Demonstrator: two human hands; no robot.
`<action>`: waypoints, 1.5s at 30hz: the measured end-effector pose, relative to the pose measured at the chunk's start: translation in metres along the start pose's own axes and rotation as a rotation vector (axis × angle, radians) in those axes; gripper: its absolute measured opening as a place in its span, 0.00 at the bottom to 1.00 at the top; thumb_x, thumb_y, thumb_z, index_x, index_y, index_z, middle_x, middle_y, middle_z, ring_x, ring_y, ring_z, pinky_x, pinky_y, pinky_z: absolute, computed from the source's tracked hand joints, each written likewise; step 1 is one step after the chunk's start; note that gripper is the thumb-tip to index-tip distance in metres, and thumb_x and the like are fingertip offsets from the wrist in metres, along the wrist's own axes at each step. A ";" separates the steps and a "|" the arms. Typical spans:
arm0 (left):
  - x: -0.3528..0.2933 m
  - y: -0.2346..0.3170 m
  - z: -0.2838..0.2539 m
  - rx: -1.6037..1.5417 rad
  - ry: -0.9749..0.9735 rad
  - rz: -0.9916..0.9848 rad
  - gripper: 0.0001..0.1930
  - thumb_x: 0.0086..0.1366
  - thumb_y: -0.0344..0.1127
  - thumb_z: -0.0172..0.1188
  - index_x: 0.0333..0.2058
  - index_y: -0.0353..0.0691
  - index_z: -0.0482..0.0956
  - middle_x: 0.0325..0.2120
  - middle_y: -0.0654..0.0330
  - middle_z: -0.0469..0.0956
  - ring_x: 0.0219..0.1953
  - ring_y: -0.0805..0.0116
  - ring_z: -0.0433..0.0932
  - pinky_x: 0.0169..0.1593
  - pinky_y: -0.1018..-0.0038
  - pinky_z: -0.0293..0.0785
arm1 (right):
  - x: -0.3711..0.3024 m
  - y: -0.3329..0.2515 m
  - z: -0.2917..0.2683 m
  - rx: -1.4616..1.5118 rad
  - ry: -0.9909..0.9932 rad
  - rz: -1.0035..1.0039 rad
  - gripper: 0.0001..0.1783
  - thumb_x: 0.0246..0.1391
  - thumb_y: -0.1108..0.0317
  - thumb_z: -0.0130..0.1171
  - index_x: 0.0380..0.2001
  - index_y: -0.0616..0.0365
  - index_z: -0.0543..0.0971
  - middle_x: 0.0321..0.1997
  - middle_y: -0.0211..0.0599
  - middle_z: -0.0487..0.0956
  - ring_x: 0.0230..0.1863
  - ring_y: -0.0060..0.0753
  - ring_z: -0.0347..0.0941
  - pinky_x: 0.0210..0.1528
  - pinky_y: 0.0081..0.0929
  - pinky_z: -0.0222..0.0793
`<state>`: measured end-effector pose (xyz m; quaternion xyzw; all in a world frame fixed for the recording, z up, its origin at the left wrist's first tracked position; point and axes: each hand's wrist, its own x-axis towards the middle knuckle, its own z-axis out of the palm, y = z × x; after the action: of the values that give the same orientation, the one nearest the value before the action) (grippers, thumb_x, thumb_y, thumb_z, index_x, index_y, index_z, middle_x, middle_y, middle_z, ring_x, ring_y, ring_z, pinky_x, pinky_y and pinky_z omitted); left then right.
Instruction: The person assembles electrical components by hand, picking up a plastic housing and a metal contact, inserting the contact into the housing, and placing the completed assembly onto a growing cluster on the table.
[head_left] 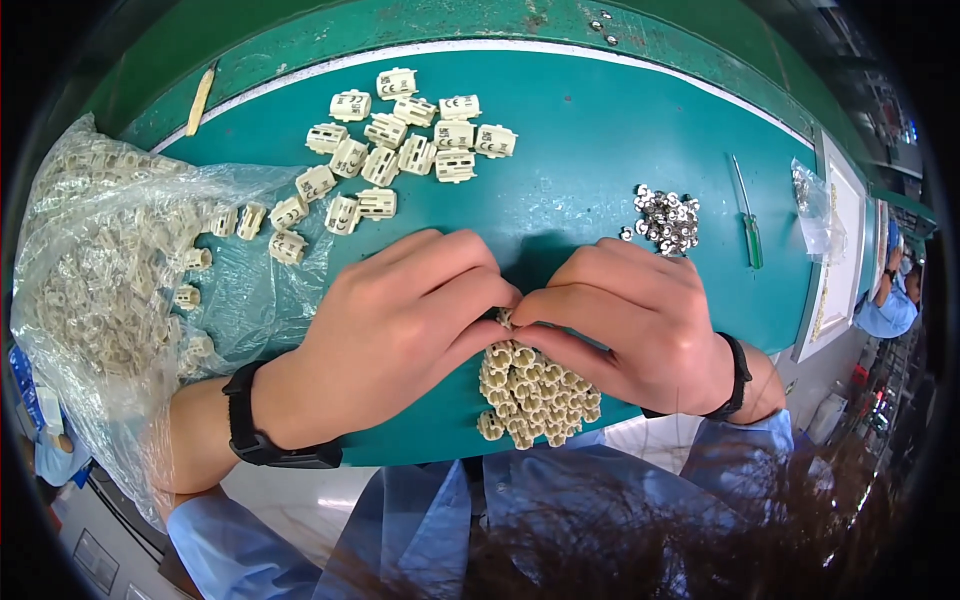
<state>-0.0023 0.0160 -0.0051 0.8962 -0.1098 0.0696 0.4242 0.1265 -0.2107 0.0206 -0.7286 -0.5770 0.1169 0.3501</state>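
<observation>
Both my hands meet over the near middle of the green mat, fingertips pinched together on one small cream plastic part point(504, 318). My left hand point(400, 325) grips it from the left, thumb and forefinger closed. From the right, my right hand point(635, 325) pinches it too; the fingers cover most of the part. Just below them a tight cluster of cream plastic housings point(540, 392) stands on end, hollow ends up. Farther off, several loose cream housings point(385, 130) with dark printing lie scattered. A pile of small shiny metal pieces point(667, 220) sits beyond my right hand.
A large clear plastic bag point(100, 280) full of cream housings spills open at the left. A green-handled screwdriver point(752, 240) and a small clear bag point(812, 210) lie at the right. A worn green ledge point(450, 30) with a wooden stick point(201, 100) runs along the back.
</observation>
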 end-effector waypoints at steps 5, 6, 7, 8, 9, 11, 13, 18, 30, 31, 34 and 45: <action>0.000 -0.001 0.000 -0.011 -0.008 0.004 0.16 0.55 0.30 0.85 0.41 0.41 0.89 0.40 0.61 0.84 0.39 0.56 0.85 0.41 0.62 0.83 | 0.001 0.000 -0.003 0.006 -0.002 0.005 0.15 0.51 0.71 0.86 0.42 0.55 0.93 0.36 0.31 0.86 0.31 0.34 0.81 0.29 0.33 0.74; 0.000 -0.001 0.000 -0.014 -0.010 0.005 0.16 0.55 0.31 0.85 0.41 0.41 0.89 0.40 0.61 0.83 0.39 0.56 0.85 0.41 0.62 0.84 | 0.001 0.000 -0.003 0.008 -0.002 0.006 0.15 0.51 0.71 0.86 0.42 0.55 0.93 0.37 0.31 0.86 0.31 0.34 0.81 0.29 0.33 0.74; 0.000 -0.001 0.000 -0.014 -0.010 0.007 0.16 0.55 0.31 0.85 0.41 0.41 0.89 0.40 0.61 0.83 0.39 0.56 0.85 0.41 0.62 0.84 | 0.001 0.000 -0.003 0.007 -0.001 0.007 0.15 0.51 0.71 0.86 0.42 0.55 0.93 0.37 0.31 0.86 0.31 0.34 0.81 0.29 0.33 0.74; 0.000 -0.001 0.000 -0.012 -0.012 0.007 0.16 0.55 0.31 0.85 0.41 0.41 0.89 0.40 0.61 0.84 0.39 0.56 0.85 0.41 0.62 0.83 | 0.001 0.000 -0.003 0.006 0.003 0.005 0.14 0.51 0.71 0.86 0.42 0.55 0.93 0.37 0.31 0.86 0.31 0.35 0.81 0.29 0.33 0.74; 0.000 -0.001 0.000 -0.010 -0.014 0.008 0.17 0.55 0.31 0.85 0.41 0.41 0.89 0.40 0.61 0.84 0.39 0.56 0.85 0.41 0.62 0.83 | 0.001 0.001 -0.003 0.006 0.008 0.003 0.14 0.51 0.71 0.86 0.42 0.55 0.93 0.36 0.31 0.86 0.31 0.35 0.81 0.29 0.33 0.74; 0.000 -0.001 -0.001 -0.007 -0.018 0.012 0.17 0.55 0.31 0.85 0.41 0.41 0.89 0.41 0.61 0.84 0.39 0.56 0.85 0.41 0.62 0.83 | 0.000 0.001 -0.003 0.003 0.016 0.001 0.14 0.52 0.71 0.86 0.42 0.55 0.93 0.36 0.31 0.86 0.31 0.35 0.81 0.29 0.33 0.74; -0.001 0.000 -0.002 -0.007 -0.030 0.007 0.16 0.55 0.31 0.85 0.41 0.41 0.89 0.40 0.61 0.84 0.39 0.56 0.85 0.41 0.62 0.83 | 0.001 0.004 -0.004 -0.003 0.017 -0.040 0.15 0.51 0.72 0.83 0.43 0.56 0.91 0.37 0.30 0.83 0.32 0.35 0.80 0.27 0.34 0.75; 0.001 -0.001 -0.002 -0.015 -0.032 0.003 0.16 0.55 0.31 0.86 0.41 0.41 0.90 0.40 0.61 0.84 0.39 0.55 0.84 0.41 0.62 0.83 | 0.001 0.005 -0.005 -0.081 -0.025 -0.086 0.17 0.49 0.72 0.79 0.44 0.56 0.91 0.36 0.28 0.78 0.32 0.30 0.78 0.25 0.32 0.75; 0.002 0.001 -0.003 0.000 -0.049 -0.004 0.17 0.54 0.31 0.86 0.42 0.40 0.91 0.39 0.60 0.84 0.37 0.55 0.83 0.39 0.62 0.81 | 0.000 0.005 -0.010 -0.079 -0.043 -0.111 0.18 0.45 0.74 0.79 0.43 0.56 0.93 0.36 0.29 0.82 0.30 0.30 0.77 0.24 0.32 0.72; 0.002 0.001 -0.003 0.004 -0.051 -0.001 0.17 0.54 0.31 0.86 0.42 0.40 0.91 0.39 0.60 0.84 0.37 0.55 0.83 0.39 0.62 0.81 | 0.000 0.005 -0.009 -0.080 -0.038 -0.112 0.18 0.45 0.74 0.79 0.43 0.56 0.93 0.36 0.29 0.82 0.30 0.30 0.77 0.24 0.32 0.72; 0.004 0.000 -0.003 0.026 -0.047 0.025 0.12 0.62 0.32 0.82 0.42 0.44 0.91 0.38 0.65 0.82 0.37 0.62 0.83 0.39 0.65 0.83 | -0.001 0.006 -0.009 -0.062 -0.023 -0.108 0.18 0.44 0.74 0.78 0.43 0.56 0.93 0.36 0.28 0.81 0.30 0.30 0.77 0.25 0.31 0.73; 0.005 0.001 -0.005 0.054 -0.049 0.032 0.12 0.61 0.33 0.83 0.42 0.43 0.91 0.38 0.65 0.82 0.36 0.61 0.83 0.38 0.65 0.83 | 0.000 0.007 -0.007 -0.036 -0.044 -0.099 0.17 0.47 0.74 0.78 0.44 0.54 0.94 0.36 0.27 0.81 0.31 0.31 0.79 0.27 0.32 0.76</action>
<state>0.0025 0.0182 -0.0004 0.9068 -0.1324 0.0571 0.3961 0.1361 -0.2140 0.0213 -0.7026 -0.6219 0.1051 0.3295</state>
